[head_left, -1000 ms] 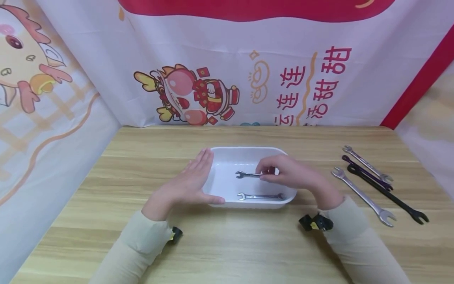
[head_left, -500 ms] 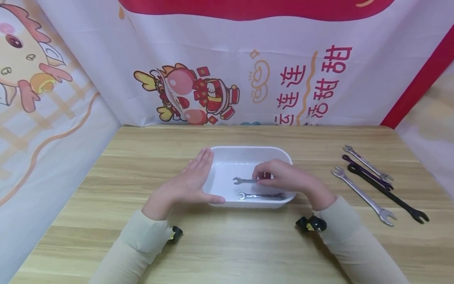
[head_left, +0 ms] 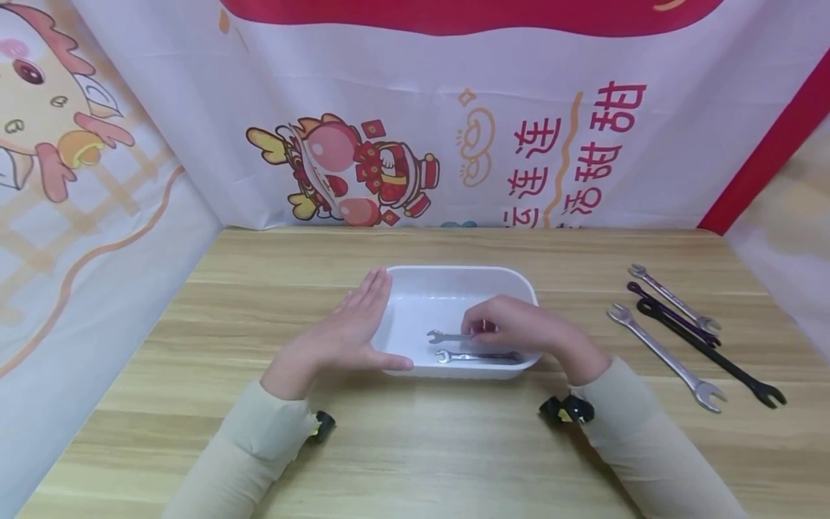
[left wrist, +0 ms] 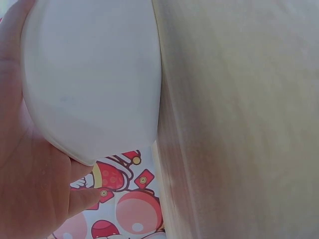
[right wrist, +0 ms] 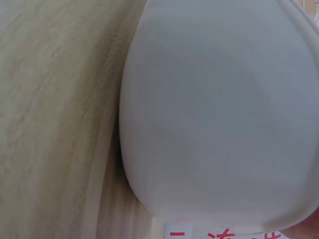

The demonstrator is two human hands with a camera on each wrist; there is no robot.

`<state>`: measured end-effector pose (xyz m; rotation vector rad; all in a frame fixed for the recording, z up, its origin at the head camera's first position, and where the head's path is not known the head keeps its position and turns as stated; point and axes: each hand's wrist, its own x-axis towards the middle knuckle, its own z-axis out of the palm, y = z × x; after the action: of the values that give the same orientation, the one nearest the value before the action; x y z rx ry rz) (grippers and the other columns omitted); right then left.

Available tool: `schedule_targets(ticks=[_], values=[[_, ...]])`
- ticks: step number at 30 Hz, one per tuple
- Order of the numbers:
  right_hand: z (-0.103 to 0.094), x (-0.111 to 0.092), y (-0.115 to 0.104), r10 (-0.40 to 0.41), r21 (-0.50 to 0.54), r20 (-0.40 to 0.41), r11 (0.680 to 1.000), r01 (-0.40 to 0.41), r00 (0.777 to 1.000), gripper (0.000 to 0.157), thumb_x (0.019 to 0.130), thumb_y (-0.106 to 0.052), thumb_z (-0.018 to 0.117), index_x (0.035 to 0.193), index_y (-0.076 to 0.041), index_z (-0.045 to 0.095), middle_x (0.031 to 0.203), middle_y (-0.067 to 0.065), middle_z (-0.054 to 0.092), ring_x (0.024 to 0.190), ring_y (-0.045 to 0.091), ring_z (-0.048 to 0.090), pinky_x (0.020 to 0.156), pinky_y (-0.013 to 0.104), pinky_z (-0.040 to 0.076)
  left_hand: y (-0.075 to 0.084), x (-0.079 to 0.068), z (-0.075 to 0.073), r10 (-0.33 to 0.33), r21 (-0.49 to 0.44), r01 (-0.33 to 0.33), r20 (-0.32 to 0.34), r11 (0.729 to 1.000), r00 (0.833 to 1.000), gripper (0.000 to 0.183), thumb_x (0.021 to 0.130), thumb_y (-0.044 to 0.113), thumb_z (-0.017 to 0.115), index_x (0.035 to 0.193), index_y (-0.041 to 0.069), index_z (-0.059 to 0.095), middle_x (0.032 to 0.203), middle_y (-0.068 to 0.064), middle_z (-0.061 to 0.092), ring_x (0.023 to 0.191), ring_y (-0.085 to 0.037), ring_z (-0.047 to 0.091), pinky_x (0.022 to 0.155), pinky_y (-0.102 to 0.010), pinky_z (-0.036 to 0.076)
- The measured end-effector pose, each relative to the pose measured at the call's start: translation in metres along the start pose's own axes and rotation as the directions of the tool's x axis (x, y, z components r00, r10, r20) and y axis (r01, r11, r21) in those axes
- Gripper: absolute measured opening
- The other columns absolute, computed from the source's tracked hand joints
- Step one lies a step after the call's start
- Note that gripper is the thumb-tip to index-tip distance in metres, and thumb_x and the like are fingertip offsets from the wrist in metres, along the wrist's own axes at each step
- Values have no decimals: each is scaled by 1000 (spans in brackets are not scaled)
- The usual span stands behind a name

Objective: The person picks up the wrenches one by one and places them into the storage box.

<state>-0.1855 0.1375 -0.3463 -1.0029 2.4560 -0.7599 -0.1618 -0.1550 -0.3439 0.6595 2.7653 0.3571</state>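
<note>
A white rectangular tub with rounded corners stands on the table. My left hand lies along its left end, fingers straight and thumb at the near rim; the left wrist view shows the palm side against the tub's outer wall. Inside the tub, my right hand pinches a silver wrench, its open end pointing left and the rest hidden by the fingers. Another silver wrench lies along the near wall. In the right wrist view the tub's wall covers nearly all of the right hand.
To the right on the table lie a long silver wrench, a black wrench, a purple wrench partly under it, and a shorter silver wrench. A printed cloth hangs behind the table's far edge.
My right hand has lowered the pinched wrench toward the near side of the tub, close to and parallel with the other wrench. The left hand has stayed in place.
</note>
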Motion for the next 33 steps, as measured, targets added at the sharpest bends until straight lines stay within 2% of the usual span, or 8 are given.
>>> schedule_targets(ticks=[8, 16, 24, 33], values=[[1, 1, 0, 6, -28, 24, 1000, -5, 1000, 10, 95, -14, 66, 96, -21, 74, 83, -8, 69, 78, 8, 61, 79, 26, 52, 1, 1, 0, 7, -21, -7, -13, 1000, 1000, 133, 73, 78, 67, 159, 10, -9, 168, -7, -14, 156, -23, -13, 125, -50, 7], [3, 0, 0, 20, -53, 37, 998, -18, 999, 13, 95, -13, 66, 94, -23, 74, 84, -11, 68, 79, 7, 61, 80, 26, 52, 1, 1, -1, 14, -19, -14, -4, 1000, 1000, 135, 72, 82, 63, 159, 9, -9, 167, -7, -15, 155, -23, -13, 126, -49, 6], [5, 2, 1, 6, -103, 27, 995, -3, 1000, 15, 93, -8, 65, 94, -20, 73, 83, -10, 67, 78, 5, 59, 78, 25, 52, 1, -1, -1, 10, -9, -10, -4, 1000, 1000, 134, 72, 82, 63, 159, 10, -9, 168, -7, -15, 155, -23, -14, 125, -50, 7], [7, 2, 0, 43, -127, 12, 991, -42, 999, 18, 92, -5, 66, 96, -21, 74, 83, -10, 67, 79, 6, 59, 81, 27, 52, 3, 0, -2, 2, -15, -2, -6, 1000, 1000, 133, 73, 79, 66, 159, 9, -8, 168, -8, -13, 156, -24, -12, 125, -52, 7]])
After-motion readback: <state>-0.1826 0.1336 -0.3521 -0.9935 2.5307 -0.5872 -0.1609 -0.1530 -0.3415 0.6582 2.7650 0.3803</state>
